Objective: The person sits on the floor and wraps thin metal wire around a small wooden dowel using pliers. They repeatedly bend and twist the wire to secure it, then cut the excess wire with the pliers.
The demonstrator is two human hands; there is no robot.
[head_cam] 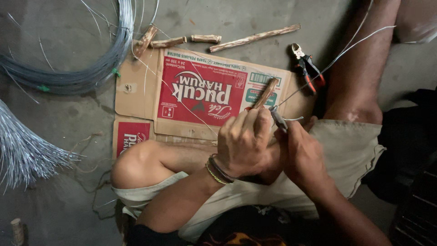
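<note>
Two hands: meet just right of the cardboard [200, 91].
Left hand [241, 143]: closed around a stick [266, 92], steadying it upright.
Right hand [302, 155]: gripping pliers [278, 119] closed, pinching wire [332, 61] against the stick.

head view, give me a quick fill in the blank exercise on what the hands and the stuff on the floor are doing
1. The left hand grips a short wooden ____.
2. The right hand works a metal tool against thin ____.
3. The red-handled pliers lie on the ____, beside the person's leg.
4. The flattened box under the hands is made of ____.

Missing words: stick; wire; floor; cardboard
</note>
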